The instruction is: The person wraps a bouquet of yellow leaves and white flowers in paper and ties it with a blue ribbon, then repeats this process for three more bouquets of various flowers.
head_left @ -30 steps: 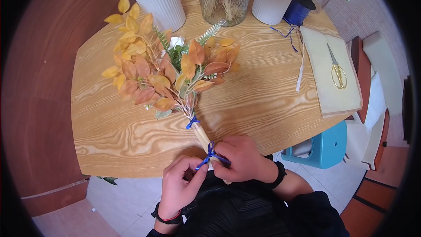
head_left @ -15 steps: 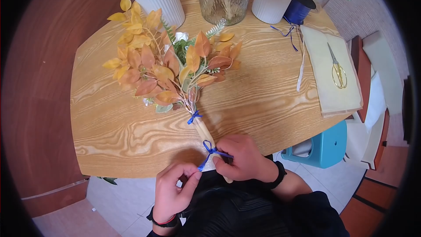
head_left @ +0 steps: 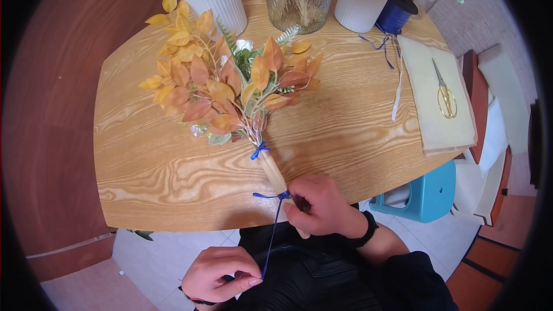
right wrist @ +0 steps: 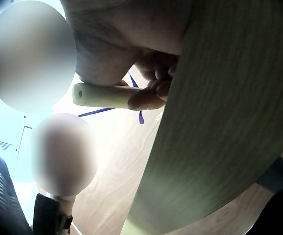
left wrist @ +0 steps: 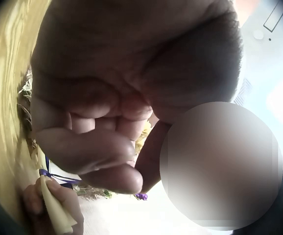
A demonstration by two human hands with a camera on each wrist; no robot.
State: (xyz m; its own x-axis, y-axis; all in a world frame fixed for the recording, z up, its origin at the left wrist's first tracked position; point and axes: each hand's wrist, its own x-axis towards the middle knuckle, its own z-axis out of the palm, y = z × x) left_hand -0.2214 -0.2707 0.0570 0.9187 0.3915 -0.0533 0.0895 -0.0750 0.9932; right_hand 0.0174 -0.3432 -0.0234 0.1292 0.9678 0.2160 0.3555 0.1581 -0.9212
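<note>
Blue ribbon (head_left: 272,239) is pinched by the left hand (head_left: 222,273); beyond its fingers (head_left: 241,261), a bouquet (head_left: 236,83) is gripped by the curled right hand (head_left: 321,208).

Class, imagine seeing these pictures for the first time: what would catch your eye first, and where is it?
First, probably the bouquet of orange and yellow leaves, over the wooden table left of centre. Next, the blue ribbon, stretched from the bouquet's pale handle, which the right hand grips, down to the left hand. Gold-handled scissors stand out on pale sheets at the right.
</note>
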